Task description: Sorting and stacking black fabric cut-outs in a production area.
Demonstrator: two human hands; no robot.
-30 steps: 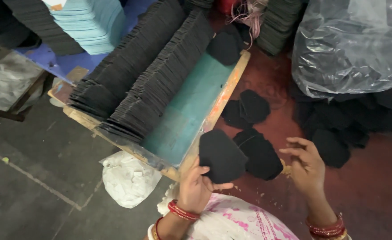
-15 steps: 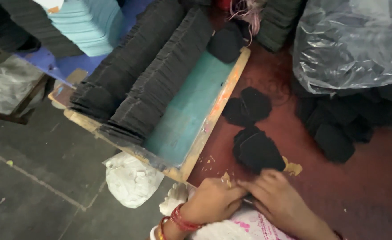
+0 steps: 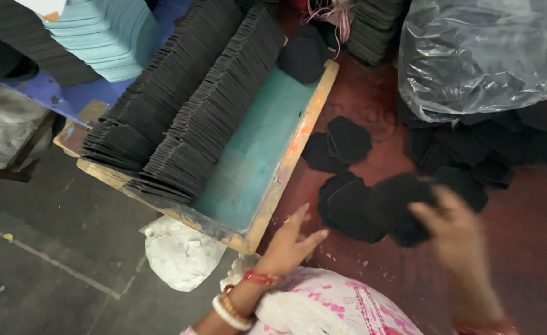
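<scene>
Both hands have come apart since half a second back, when they met low over the lap. Now I see the right hand swinging up, blurred, with a dark hexagon-like pad at its fingers; it looks pinched there, though the blur keeps me from swearing to the grip. Left hand hangs loose by the corner of the wooden tray, fingers spread and holding nothing. On the red floor, just ahead, a small heap of cut pads sits with another pair farther out. Two long rows of stacked black pieces already fill the left side of the tray, while its teal bed stays bare on the right. A big loose pile waits under the clear plastic bag, so I judge plenty remains unsorted.
</scene>
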